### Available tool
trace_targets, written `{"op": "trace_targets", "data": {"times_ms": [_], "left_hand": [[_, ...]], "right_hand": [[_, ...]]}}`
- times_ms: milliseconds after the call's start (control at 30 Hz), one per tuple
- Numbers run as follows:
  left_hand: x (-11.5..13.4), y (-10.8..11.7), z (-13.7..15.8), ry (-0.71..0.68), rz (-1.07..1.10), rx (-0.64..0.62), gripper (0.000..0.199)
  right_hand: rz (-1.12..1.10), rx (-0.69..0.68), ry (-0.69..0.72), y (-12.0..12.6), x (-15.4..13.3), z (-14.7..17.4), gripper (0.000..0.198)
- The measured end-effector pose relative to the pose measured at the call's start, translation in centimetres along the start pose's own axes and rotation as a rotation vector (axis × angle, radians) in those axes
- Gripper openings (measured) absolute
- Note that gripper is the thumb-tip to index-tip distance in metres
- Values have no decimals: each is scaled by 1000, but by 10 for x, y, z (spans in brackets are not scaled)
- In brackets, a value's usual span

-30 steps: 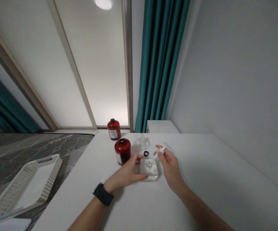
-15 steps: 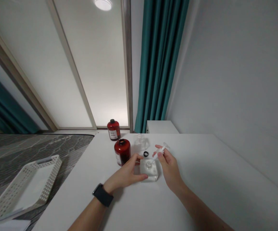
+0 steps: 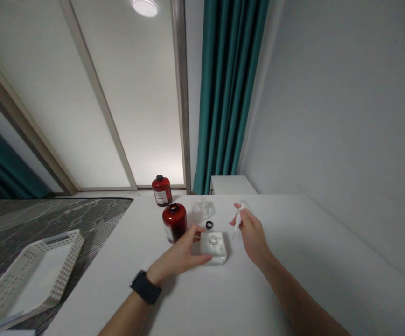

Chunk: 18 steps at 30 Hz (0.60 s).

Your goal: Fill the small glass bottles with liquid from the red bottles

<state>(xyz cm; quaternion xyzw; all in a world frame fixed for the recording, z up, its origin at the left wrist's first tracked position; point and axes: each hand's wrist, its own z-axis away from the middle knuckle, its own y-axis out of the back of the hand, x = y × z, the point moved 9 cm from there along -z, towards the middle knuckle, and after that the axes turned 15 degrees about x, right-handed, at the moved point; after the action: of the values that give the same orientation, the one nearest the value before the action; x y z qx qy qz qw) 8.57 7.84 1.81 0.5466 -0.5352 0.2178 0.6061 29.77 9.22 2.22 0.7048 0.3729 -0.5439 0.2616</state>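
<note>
My left hand [image 3: 185, 251] is closed around the left side of a square clear glass bottle [image 3: 218, 252], thumb at the front and fingers behind. The bottle stands upright on the white table with its round neck uncovered. In my right hand [image 3: 252, 233] is a whitish plastic syringe [image 3: 238, 221], tilted with its narrow tip pointing down, apart from the bottle and to its right. A small black ring-shaped cap [image 3: 209, 225] lies just behind the bottle. Close to my left fingers stands a large dark red bottle [image 3: 175, 221] with an uncapped neck.
Further back are a second red bottle [image 3: 162, 191] with a black cap and a clear glass piece [image 3: 199, 203]. A white perforated basket [image 3: 60, 275] sits lower, left of the table [image 3: 202, 303]. A white cabinet [image 3: 232, 184] stands beyond the back edge.
My right hand has moved the syringe away from the glass bottle's neck, to the right, and turned it more upright. My left hand stays on the bottle. The view has shifted slightly.
</note>
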Motion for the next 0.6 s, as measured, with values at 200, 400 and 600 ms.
{"op": "trace_targets", "data": {"times_ms": [200,400,600], "left_hand": [[1,1,0,-3,-29,0,49],[5,1,0,-30,-26,2,47],[6,2,1,-25,-31,2,48]], "right_hand": [[548,-169,316,-14,17,-6,32],[822,-169,403,-16,31,-11,21],[994,-169,442,-20,36,-10,16]]}}
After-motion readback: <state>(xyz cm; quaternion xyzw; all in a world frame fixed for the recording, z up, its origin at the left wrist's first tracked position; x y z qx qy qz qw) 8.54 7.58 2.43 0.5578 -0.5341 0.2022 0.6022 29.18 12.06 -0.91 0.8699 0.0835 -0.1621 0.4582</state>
